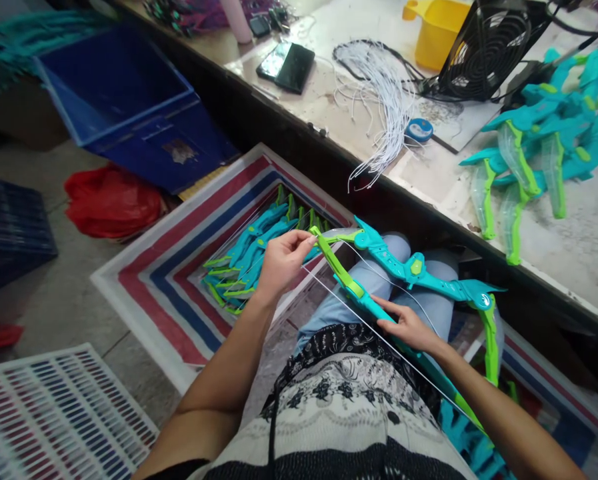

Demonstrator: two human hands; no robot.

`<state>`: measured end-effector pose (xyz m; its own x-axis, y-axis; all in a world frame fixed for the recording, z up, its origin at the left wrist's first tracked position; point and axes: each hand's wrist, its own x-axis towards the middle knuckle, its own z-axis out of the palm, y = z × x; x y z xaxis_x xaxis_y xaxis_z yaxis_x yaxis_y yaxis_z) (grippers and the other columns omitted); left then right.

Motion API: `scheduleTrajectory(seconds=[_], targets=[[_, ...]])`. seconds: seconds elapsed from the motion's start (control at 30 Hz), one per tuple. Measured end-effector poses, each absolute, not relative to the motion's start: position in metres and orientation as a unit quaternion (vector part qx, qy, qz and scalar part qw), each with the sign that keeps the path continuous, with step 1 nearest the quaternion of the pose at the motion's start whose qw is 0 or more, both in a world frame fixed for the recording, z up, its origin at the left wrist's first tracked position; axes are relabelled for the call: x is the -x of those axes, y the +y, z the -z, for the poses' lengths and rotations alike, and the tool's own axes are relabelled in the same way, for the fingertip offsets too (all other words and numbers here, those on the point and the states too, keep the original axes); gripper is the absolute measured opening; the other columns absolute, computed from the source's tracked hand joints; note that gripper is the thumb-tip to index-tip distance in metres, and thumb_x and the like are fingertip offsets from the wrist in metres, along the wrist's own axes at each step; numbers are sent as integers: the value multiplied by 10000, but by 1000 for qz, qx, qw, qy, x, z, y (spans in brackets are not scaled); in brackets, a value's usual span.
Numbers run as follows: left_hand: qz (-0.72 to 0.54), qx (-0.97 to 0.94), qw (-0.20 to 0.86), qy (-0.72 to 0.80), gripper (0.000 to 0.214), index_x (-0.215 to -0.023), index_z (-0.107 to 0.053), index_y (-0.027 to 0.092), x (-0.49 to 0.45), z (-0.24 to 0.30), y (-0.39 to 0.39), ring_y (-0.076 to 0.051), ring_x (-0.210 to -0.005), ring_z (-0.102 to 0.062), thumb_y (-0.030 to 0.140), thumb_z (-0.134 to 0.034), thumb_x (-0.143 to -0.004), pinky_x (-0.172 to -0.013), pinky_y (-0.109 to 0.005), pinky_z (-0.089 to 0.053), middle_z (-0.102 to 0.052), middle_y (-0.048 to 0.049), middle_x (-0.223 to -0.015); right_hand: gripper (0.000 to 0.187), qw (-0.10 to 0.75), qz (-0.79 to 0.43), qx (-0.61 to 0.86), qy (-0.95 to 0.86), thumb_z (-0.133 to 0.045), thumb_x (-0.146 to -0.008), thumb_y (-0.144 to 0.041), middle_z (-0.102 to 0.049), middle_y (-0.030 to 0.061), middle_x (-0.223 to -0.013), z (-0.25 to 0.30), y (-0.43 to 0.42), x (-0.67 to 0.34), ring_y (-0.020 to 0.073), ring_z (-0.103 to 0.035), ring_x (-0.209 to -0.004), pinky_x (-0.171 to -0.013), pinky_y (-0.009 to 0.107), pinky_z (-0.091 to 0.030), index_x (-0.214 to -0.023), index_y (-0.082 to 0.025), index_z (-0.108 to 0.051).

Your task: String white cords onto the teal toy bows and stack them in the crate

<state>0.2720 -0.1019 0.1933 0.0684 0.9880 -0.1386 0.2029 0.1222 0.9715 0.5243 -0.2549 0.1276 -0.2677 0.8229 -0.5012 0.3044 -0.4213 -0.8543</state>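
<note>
Cluttered with cords, a phone-like black device and a fan, the workbench runs from eleven round to four o'clock of the seated person. White cords trail at one o'clock and loose toy bows heap at two, presumably to be within arm's reach. At nine o'clock a stripe-lined crate holds more bows nested side by side, probably to save room.

The held bow slants above the lap from eleven towards five o'clock. The left hand has thumb and forefinger pinched at its green upper end; I can't tell whether they also have the white string. The right hand, half curled, grips the turquoise middle, seemingly to steady it. A second bow lies over the knees, which likely serve as a rest.
</note>
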Motion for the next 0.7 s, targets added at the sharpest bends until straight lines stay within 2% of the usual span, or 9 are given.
scheduleTrajectory(seconds=[0.07,0.13,0.23,0.3,0.37,0.47,0.57,0.7], targets=[[-389,-573,460,556,184,-754,-606,157,-274,-192,-103,-80,-511,-374,338,-637,-770,-495,-222,-282,-453,49,-557,616,213,-608,575,-504,-596,-792,-345,-639,51,-1311,-128,-255,-522,276,-634,-1139,-960,417,-534,-1392,-213,-545],[-397,-585,440,554,192,-900,-572,171,-276,-189,-104,-86,-527,-395,299,-639,-772,-522,-217,-309,-431,71,-575,600,216,-590,580,-518,-587,-796,-330,-640,51,-1310,-127,-257,-520,275,-635,-1143,-966,415,-535,-1385,-216,-554],[-396,-594,426,556,430,-1109,-514,183,-277,-183,-106,-94,-560,-416,273,-695,-730,-557,-219,-336,-402,91,-609,590,208,-549,584,-561,-568,-815,-318,-626,57,-1331,-124,-262,-515,270,-635,-1145,-985,415,-524,-1395,-213,-542],[-377,-611,403,568,428,-1106,-537,175,-278,-181,-106,-96,-567,-411,277,-706,-726,-566,-228,-336,-396,88,-618,582,185,-504,588,-605,-539,-844,-301,-658,70,-1285,-124,-266,-513,252,-658,-1090,-965,405,-532,-1417,-208,-513],[-359,-622,371,589,309,-1040,-580,163,-279,-181,-106,-97,-553,-403,271,-663,-762,-570,-238,-334,-390,82,-603,553,142,-435,597,-660,-521,-881,-299,-715,78,-1142,-129,-267,-512,227,-685,-967,-882,378,-562,-1427,-215,-499],[-347,-622,324,622,200,-989,-611,153,-281,-183,-109,-108,-552,-421,236,-582,-809,-594,-252,-350,-399,72,-581,419,109,-288,598,-740,-538,-926,-370,-710,93,-996,-149,-252,-507,230,-674,-865,-752,354,-569,-1311,-219,-612],[-346,-621,299,636,208,-1006,-616,151,-282,-184,-113,-122,-582,-460,237,-550,-828,-619,-260,-370,-435,58,-596,324,208,-181,568,-775,-490,-970,-354,-686,118,-1012,-171,-210,-490,237,-644,-917,-777,360,-547,-1178,-189,-676],[-344,-621,293,641,211,-1009,-610,155,-282,-184,-118,-130,-599,-489,247,-543,-831,-634,-262,-395,-486,42,-630,271,348,-160,488,-784,-484,-977,-284,-669,97,-985,-181,-136,-451,207,-612,-920,-815,339,-517,-1153,-187,-665]])
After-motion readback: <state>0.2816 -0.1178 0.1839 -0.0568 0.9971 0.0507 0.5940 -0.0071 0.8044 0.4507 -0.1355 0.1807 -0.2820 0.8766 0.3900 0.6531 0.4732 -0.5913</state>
